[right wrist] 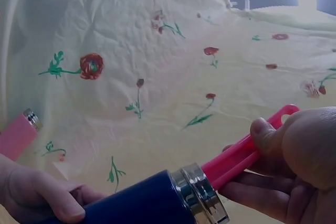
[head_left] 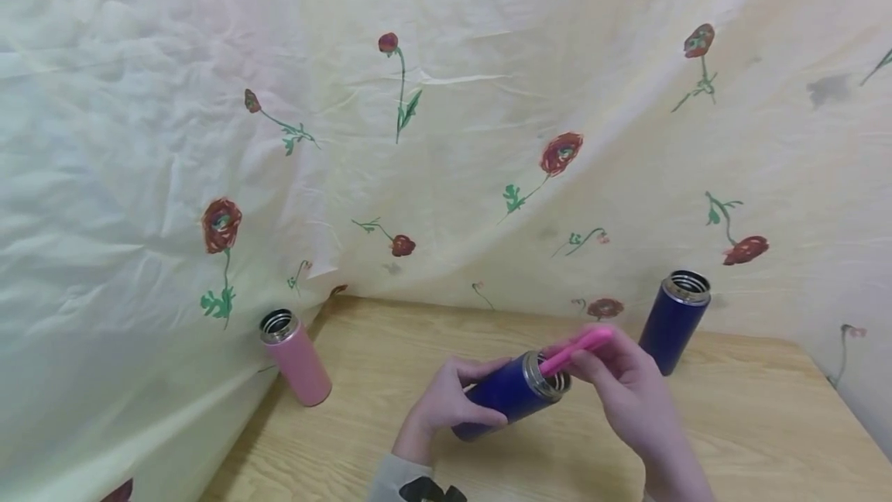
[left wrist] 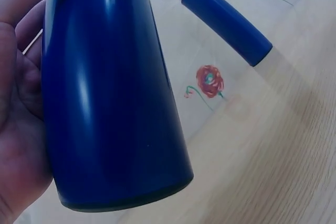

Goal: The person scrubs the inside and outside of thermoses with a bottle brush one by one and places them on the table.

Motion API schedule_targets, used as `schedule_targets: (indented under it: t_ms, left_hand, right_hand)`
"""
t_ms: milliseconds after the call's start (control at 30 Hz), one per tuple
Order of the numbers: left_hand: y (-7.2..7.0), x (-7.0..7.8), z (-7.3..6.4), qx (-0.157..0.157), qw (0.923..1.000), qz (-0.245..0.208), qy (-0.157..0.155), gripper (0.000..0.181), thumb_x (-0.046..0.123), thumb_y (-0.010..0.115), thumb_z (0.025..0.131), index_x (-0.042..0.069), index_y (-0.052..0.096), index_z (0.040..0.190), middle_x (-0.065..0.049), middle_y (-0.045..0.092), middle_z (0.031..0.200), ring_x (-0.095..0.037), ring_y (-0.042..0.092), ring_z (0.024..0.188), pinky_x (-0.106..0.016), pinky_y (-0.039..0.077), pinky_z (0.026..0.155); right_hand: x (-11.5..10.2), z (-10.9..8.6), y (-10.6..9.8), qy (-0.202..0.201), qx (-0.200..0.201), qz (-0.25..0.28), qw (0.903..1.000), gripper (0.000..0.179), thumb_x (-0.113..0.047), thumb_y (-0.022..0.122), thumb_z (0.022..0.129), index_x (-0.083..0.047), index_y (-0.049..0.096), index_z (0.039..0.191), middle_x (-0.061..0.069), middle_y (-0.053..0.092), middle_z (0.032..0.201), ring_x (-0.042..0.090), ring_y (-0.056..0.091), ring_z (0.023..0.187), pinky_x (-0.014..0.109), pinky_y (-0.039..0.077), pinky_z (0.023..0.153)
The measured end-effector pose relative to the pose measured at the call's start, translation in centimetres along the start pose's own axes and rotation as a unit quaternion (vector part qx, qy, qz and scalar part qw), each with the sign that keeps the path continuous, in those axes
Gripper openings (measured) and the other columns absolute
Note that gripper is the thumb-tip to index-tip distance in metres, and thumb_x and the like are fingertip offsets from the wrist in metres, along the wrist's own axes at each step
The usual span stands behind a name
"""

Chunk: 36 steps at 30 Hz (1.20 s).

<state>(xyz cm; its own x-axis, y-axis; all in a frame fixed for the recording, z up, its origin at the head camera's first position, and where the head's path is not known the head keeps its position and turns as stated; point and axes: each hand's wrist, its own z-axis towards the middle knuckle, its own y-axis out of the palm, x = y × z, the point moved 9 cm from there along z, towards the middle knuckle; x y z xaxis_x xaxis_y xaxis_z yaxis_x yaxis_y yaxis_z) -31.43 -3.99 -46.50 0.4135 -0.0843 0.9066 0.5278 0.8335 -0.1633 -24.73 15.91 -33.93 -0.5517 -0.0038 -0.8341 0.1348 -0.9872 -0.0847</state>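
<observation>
My left hand point(head_left: 451, 403) grips a dark blue insulated bottle point(head_left: 503, 395) round its body. The bottle is tilted, its steel-rimmed mouth facing right, with no lid on it. Its smooth side and dark base fill much of the left wrist view. Between thumb and fingers, my right hand point(head_left: 630, 390) pinches a pink plastic handle point(right wrist: 239, 156) with a hole in its end. This handle slants into the bottle's mouth, and its far end is hidden inside.
A second blue bottle point(head_left: 673, 324), lidless, stands at the back right of the wooden table point(head_left: 390, 347). On the left stands a pink bottle point(head_left: 301, 366), also lidless. A flowered cloth point(head_left: 446, 177) hangs behind the table and along its left side.
</observation>
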Motion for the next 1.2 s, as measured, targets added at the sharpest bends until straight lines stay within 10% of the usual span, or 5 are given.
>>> schedule_targets:
  t_ms: [500,1200]
  left_hand:
    - [-0.7,-0.5,0.2,0.058,0.9981,0.012,-0.014,0.073,0.004,0.095,0.072,0.009,0.070,0.141,-0.003,0.073,0.131,-0.022,0.072,0.120,-0.034,0.053,0.107]
    - [-1.2,-0.4,0.0,0.075,0.9959,0.036,-0.037,0.073,0.008,0.096,0.072,0.014,0.071,0.141,-0.001,0.072,0.133,-0.021,0.069,0.123,-0.033,0.050,0.109]
  right_hand:
    - [0.8,-0.4,-1.1,0.102,0.160,0.011,0.9818,0.022,0.010,0.071,0.097,0.010,0.067,0.119,0.013,0.081,0.100,0.019,0.080,0.086,0.038,0.065,0.076]
    - [0.7,-0.8,-3.1,0.110,0.217,-0.002,0.9699,0.018,0.003,0.072,0.100,0.009,0.069,0.116,0.011,0.082,0.102,0.018,0.080,0.089,0.033,0.064,0.080]
